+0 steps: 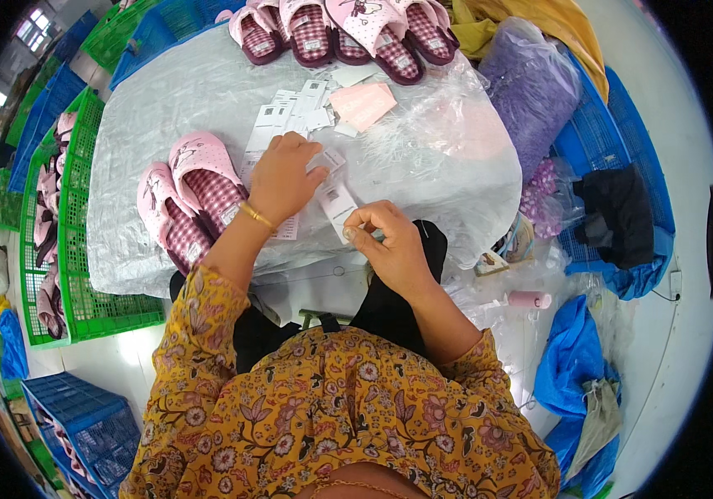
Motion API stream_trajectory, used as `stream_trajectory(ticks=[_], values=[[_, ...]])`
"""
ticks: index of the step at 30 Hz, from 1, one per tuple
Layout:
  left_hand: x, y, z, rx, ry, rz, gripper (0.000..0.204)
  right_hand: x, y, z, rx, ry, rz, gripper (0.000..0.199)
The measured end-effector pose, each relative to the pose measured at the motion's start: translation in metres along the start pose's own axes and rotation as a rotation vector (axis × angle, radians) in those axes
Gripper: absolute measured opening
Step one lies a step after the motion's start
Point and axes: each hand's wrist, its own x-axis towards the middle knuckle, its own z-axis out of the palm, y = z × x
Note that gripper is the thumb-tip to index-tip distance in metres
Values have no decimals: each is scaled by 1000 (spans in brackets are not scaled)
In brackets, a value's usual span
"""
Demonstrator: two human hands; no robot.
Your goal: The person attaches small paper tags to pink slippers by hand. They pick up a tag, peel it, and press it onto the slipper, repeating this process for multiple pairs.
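My right hand (pixel 392 248) pinches the near end of a white printed tag (pixel 336 200) between thumb and forefinger, close to the table's front edge. My left hand (pixel 283 179) is just left of that tag, palm down over other papers, its thumb apart from its fingers. Beside my left wrist lies a pair of pink slippers (pixel 204 158) with checked insoles and dark soles. Beyond my left hand, white tags (pixel 290 108) are spread in an overlapping heap, with a pale pink paper (pixel 363 106) at their right.
Clear plastic covers the table (pixel 157 108). More pink slippers (pixel 373 29) line its far edge. A green crate (pixel 82 274) with slippers stands left; a blue crate (pixel 589 125) stands right, near a purple bagged bundle (pixel 531 91). A pink spool (pixel 529 299) lies at the lower right.
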Motion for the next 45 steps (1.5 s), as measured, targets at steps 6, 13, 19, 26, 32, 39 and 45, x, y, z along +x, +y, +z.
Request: stream_trajectory(ticks=[6,13,19,26,32,39,45], values=[[20,-14,20,70,-158,-69,30,-9,3,-9,62,41,124,12],[36,-6,10,-405,-136,-298,19,-4,-4,-11,269,130,245,23],[24,25,-9,-531,53,-183,17,24,-8,-18,421,211,294,40],[15,13,12,-379,139,11,17,45,-6,-14,387,215,281,40],[17,11,5,-431,181,-121,14,45,-6,-16,348,179,285,41],[5,43,-18,-564,100,-148,13,52,-12,-17,356,159,257,41],[0,44,-14,-591,132,-101,13,51,-12,-17,369,130,275,39]])
